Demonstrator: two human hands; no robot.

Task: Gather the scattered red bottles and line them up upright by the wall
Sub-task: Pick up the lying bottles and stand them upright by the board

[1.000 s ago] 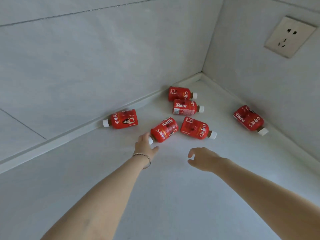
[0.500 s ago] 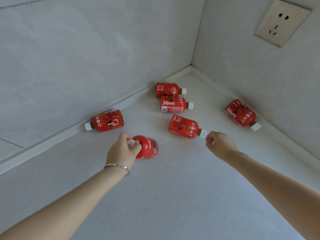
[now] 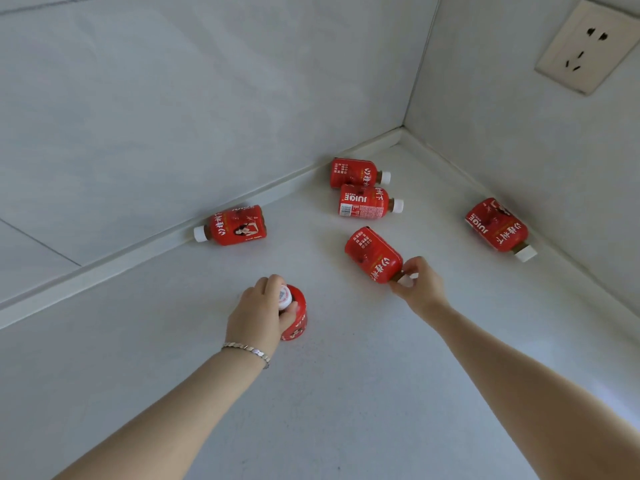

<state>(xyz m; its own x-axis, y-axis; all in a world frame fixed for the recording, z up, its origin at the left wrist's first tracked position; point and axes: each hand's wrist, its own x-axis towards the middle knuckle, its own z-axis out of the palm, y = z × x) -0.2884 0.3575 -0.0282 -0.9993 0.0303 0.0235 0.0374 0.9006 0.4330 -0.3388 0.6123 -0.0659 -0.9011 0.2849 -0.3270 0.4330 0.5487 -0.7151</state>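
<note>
Upright bottle (image 3: 294, 317) under left hand (image 3: 258, 313)

Six red white-capped bottles (image 3: 368, 206): one upright (image 3: 295, 318), one tilted (image 3: 374, 255), four lying.

bottles: 6 red, 5 lying (image 3: 372, 255) (image 3: 232, 226) (image 3: 356, 172) (image 3: 366, 204) (image 3: 497, 226), 1 upright (image 3: 296, 315) | hands: 2 (image 3: 256, 315) (image 3: 420, 289) | bracelets: 1 (image 3: 247, 349) | wall sockets: 1 (image 3: 585, 46)

both bare arms reached forward; left hand (image 3: 258, 313), wrist braceleted, gripped an upright bottle (image 3: 296, 318); right hand (image 3: 420, 285) pinched a tilted bottle (image 3: 374, 254), right of the upright bottle.
</note>
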